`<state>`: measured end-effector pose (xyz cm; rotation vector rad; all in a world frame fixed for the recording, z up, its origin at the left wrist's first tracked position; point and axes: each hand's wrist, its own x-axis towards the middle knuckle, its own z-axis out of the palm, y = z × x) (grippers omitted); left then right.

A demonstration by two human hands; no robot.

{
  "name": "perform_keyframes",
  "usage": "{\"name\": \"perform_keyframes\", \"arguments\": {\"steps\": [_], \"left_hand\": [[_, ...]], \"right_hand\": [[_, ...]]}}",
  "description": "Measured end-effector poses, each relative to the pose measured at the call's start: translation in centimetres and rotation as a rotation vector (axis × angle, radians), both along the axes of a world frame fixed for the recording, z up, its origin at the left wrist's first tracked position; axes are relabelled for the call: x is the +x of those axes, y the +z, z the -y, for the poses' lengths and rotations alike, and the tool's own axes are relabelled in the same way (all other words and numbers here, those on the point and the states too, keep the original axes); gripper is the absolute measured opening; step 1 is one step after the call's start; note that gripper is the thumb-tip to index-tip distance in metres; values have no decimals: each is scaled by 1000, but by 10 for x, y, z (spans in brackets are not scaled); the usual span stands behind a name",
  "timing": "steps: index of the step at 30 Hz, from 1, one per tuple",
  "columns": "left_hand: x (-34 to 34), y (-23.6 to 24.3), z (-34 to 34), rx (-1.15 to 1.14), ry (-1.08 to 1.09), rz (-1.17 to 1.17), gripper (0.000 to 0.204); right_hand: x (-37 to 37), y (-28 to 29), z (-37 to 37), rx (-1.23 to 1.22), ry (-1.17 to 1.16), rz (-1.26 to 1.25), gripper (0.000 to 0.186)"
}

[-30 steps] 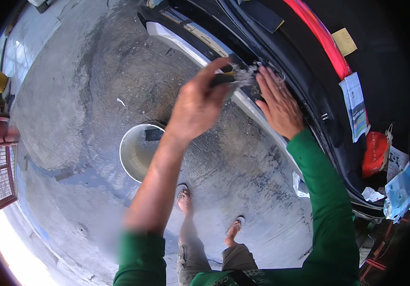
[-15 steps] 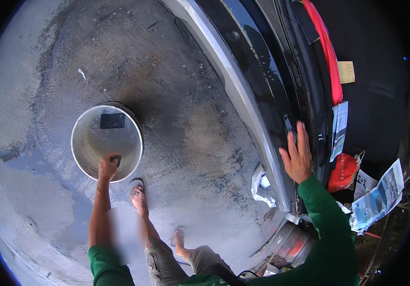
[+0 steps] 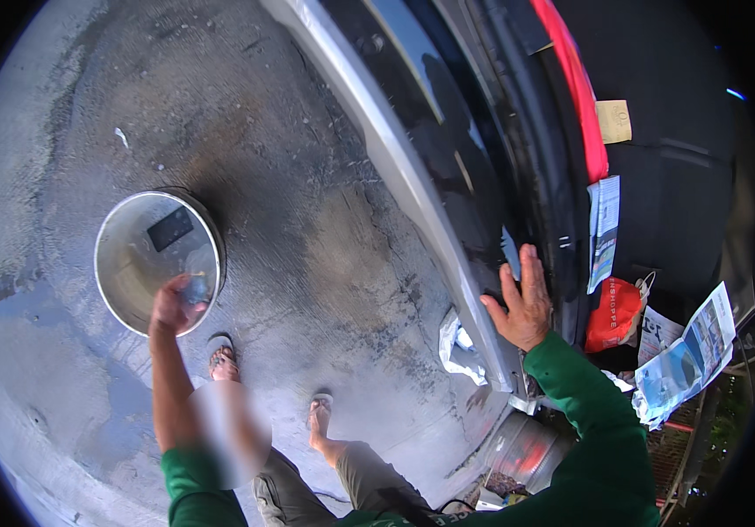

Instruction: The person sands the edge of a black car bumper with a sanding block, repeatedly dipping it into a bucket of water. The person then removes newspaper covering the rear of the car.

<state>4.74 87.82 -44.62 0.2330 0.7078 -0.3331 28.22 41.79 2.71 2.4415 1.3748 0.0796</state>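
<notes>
My left hand (image 3: 172,306) is over the near side of a pale round bucket (image 3: 104,279). A blurred, bluish see-through patch (image 3: 195,287) shows at its fingers; I cannot tell whether it is splashing water or something held. Inside the bucket, a dark rectangular piece (image 3: 170,229) lies in cloudy water. My right hand (image 3: 521,306) has its fingers spread and rests on the glossy black body panel (image 3: 448,167) of a vehicle. That panel carries wet-looking streaks and reflections, with a light grey strip (image 3: 395,167) along its lower edge.
Red cloth (image 3: 576,88), folded newspaper (image 3: 603,230), a red bag (image 3: 613,314) and an open newspaper sheet (image 3: 689,356) lie beyond the panel. Crumpled white paper (image 3: 459,349) is by the grey strip. My sandaled foot (image 3: 223,360) stands near the bucket on wet concrete (image 3: 290,263).
The dark thing earlier in my left hand no longer shows there; the bluish blur is in its place. The rectangle in the bucket has turned. My right hand stays at the panel as the view shifts.
</notes>
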Motion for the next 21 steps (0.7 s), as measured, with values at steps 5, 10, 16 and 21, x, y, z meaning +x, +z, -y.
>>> {"name": "perform_keyframes", "arguments": {"steps": [5,10,16,21], "left_hand": [[141,287,92,266,490,218,39],[269,395,188,1154,791,204,38],[187,402,439,1388,369,187,89],[287,397,264,1446,510,101,86]], "right_hand": [[28,68,-43,45,35,-294,67],[145,71,-153,325,274,-219,67],[167,40,-145,334,265,-62,65],[162,46,-144,367,258,-90,62]]}}
